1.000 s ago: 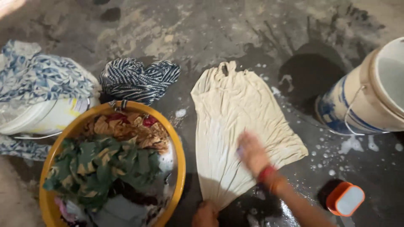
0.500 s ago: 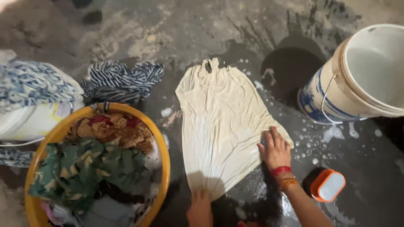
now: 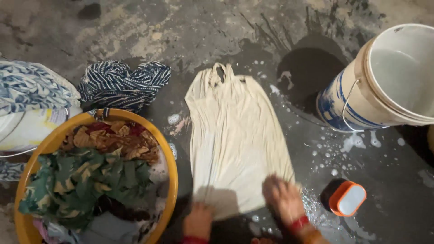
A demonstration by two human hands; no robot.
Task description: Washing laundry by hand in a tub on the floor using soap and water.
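Two hands press the near hem of the cream garment (image 3: 235, 140) spread on the wet floor (image 3: 181, 36): your left hand (image 3: 199, 221) flat, your right hand (image 3: 282, 199) blurred, probably flat too. Soaked and soapy, it should feel limp, heavy and slippery; bunch it at the hem or straps.

- Our right hand (image 3: 282, 199) at five o'clock is smeared by motion blur, so we cannot make out its fingers on the cream garment (image 3: 235, 140).
- Our left hand (image 3: 199, 221) at six o'clock is cut at the wrist by the bottom edge.
- The yellow basin (image 3: 169, 180) at eight o'clock runs off the bottom edge; its heaped clothes hide the inside.
- The white bucket (image 3: 361, 95) at two o'clock is clipped by the right edge.
- The patterned cloth (image 3: 31, 88) at nine o'clock leaves the left edge.
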